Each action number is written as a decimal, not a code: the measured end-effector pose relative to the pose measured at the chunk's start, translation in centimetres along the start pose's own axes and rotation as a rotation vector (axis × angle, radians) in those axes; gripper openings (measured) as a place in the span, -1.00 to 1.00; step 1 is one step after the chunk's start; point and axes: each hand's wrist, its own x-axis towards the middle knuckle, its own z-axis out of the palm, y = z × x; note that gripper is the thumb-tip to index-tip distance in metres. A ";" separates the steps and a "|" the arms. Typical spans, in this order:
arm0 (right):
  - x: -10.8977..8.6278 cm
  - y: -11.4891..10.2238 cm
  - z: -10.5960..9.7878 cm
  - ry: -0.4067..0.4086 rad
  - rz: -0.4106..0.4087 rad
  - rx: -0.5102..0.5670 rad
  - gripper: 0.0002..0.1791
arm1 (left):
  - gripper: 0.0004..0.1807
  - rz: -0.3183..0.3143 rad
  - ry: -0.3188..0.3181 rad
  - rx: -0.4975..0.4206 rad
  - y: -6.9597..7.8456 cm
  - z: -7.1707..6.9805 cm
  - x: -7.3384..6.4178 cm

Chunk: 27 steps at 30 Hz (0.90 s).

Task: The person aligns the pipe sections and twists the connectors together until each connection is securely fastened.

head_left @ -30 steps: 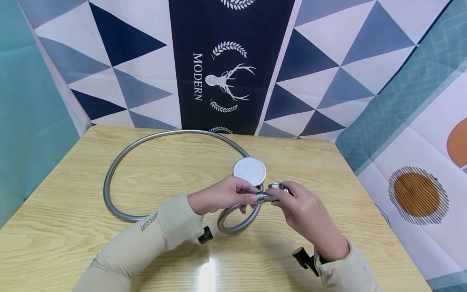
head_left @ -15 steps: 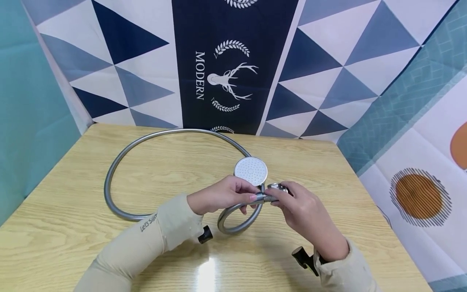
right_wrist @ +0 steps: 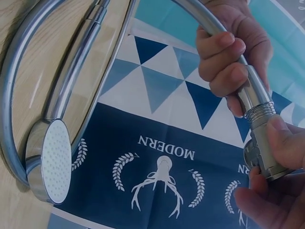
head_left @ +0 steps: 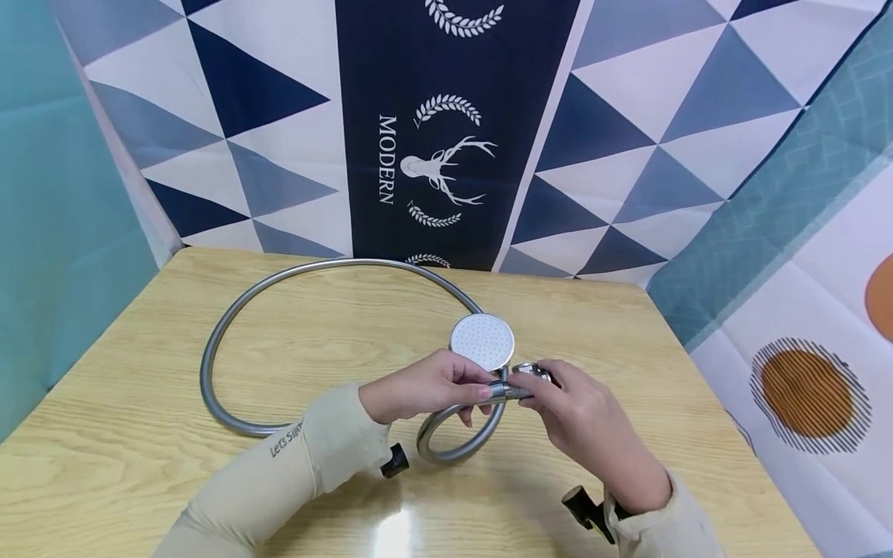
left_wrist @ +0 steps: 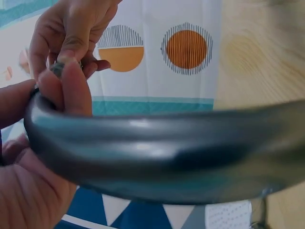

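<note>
My left hand grips the metal end nut of a grey shower hose. With thumb and fingers, my right hand holds a chrome tubular fitting that has a round side piece. The nut and the fitting meet in line, and a ring of threads shows between them in the right wrist view. Just beyond the hands, a shower head lies with its white spray face up. A blurred stretch of hose fills the front of the left wrist view, and the right fingers partly cover the fitting.
The hose makes a wide loop on the left of the wooden table and a small loop under the left hand. A patterned cloth hangs behind the table's back edge. Black wrist mounts stick out beside both sleeves.
The head view has tilted slightly, so the scene sits a little lower and further right. Both hands keep their grips on the nut and the fitting, with little visible movement.
</note>
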 end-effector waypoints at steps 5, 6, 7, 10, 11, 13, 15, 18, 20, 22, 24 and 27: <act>0.1 -0.1 0.0 -0.002 0.005 0.010 -0.60 | -0.73 0.009 0.039 0.003 0.0 -0.1 -0.1; 0.2 -0.1 0.0 -0.003 0.006 0.013 -0.60 | -0.72 0.009 0.024 -0.003 -0.1 -0.3 -0.2; 0.2 -0.2 0.1 -0.002 0.003 0.014 -0.60 | -0.71 0.005 0.002 -0.013 -0.1 -0.5 -0.2; 0.2 -0.3 0.2 -0.007 0.006 0.025 -0.61 | -0.68 -0.010 -0.069 -0.073 -0.4 -1.1 -0.3; 0.2 -0.3 0.2 -0.008 0.007 0.025 -0.61 | -0.67 -0.013 -0.084 -0.099 -0.5 -1.2 -0.3; 0.1 -0.2 0.2 -0.012 0.010 0.025 -0.61 | -0.66 -0.023 -0.083 -0.144 -0.7 -1.2 -0.2; 0.0 -0.2 0.2 -0.010 0.009 0.014 -0.60 | -0.67 -0.016 -0.053 -0.150 -0.7 -1.0 0.0; 0.0 -0.1 0.1 -0.013 0.013 -0.003 -0.58 | -0.68 -0.003 0.006 -0.102 -0.5 -0.6 0.1; 0.0 -0.1 0.0 -0.009 0.013 -0.012 -0.57 | -0.68 -0.009 0.020 -0.066 -0.4 -0.5 0.1; 0.0 -0.1 0.0 -0.012 0.015 -0.009 -0.56 | -0.68 -0.024 0.012 -0.050 -0.3 -0.5 0.0; 0.0 -0.2 0.0 -0.011 0.011 -0.004 -0.56 | -0.67 -0.042 -0.009 -0.054 -0.2 -0.6 -0.1; 0.1 -0.3 0.0 -0.004 0.003 0.006 -0.57 | -0.66 -0.047 -0.024 -0.062 -0.1 -0.7 -0.2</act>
